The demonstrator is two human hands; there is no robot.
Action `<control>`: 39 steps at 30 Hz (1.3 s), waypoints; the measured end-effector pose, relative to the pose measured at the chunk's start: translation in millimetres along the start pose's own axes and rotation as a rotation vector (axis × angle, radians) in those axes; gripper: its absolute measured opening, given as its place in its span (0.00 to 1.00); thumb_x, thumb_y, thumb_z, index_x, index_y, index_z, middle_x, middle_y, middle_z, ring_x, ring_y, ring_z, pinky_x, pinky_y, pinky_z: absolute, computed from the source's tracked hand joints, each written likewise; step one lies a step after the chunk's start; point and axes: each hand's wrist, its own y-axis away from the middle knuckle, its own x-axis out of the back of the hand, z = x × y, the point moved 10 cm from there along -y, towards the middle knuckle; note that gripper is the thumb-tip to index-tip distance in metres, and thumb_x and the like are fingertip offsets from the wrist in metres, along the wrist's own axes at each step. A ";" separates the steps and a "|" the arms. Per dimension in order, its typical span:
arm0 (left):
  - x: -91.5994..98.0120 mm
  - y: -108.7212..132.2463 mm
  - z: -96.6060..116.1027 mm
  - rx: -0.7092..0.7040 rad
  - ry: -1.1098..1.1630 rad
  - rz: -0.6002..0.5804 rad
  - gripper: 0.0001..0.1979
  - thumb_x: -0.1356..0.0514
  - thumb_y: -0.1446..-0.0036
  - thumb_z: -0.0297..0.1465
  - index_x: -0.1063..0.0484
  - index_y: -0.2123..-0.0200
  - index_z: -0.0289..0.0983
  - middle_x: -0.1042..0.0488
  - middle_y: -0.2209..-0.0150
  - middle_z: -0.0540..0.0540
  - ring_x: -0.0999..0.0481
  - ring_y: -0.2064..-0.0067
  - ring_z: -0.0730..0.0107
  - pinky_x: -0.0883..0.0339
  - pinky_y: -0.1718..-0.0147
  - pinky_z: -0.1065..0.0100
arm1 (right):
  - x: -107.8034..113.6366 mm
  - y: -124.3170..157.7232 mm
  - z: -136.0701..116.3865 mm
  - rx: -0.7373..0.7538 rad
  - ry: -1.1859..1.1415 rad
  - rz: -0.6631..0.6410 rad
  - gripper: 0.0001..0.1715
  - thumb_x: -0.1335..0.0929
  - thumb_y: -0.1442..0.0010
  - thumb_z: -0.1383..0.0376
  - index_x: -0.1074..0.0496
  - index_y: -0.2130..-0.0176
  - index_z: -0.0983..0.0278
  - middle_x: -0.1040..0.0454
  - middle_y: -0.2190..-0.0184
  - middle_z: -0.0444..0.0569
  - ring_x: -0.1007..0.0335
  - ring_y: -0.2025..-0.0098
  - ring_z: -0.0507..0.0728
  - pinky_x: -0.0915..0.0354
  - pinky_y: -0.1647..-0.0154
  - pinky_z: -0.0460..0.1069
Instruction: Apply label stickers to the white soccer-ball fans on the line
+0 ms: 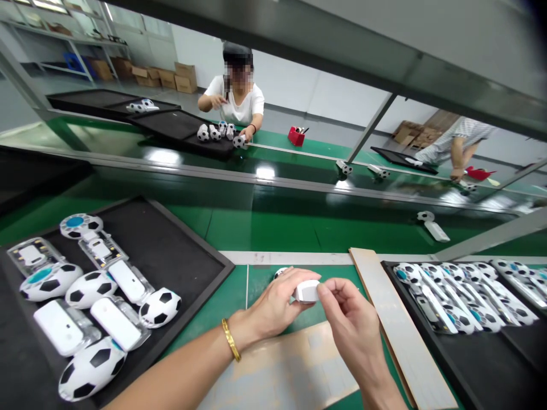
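Note:
Above a worn board (282, 370) on the green bench, my left hand (280, 296) is wrapped round a white soccer-ball device (307, 291). Its blunt grey-white end faces me, while a bit of its black-and-white ball end shows beyond my fingers. My right hand (348, 310) is closed, thumb and fingertips pinching at the right edge of that same end. Whether a small part sits between those fingertips is hidden. To the left, a black tray (188, 239) bears several similar devices, some with clear housings and circuit boards showing.
At the right, another black tray (478, 364) holds rows of devices beside a long cardboard strip (401, 324). A green conveyor (282, 219) runs across ahead, carrying a device (433, 226). Beyond it a co-worker (237, 97) handles devices. Metal frame bars (371, 128) cross overhead.

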 end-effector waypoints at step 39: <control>-1.1 0.3 -1.3 -0.018 -0.001 0.003 0.18 0.39 0.41 0.28 0.34 0.47 0.38 0.27 0.49 0.42 0.28 0.48 0.62 0.35 0.47 0.59 | -2.2 3.2 -4.8 0.067 0.152 -0.001 0.13 0.35 0.39 0.55 0.30 0.66 0.62 0.25 0.72 0.48 0.28 0.73 0.55 0.32 0.73 0.47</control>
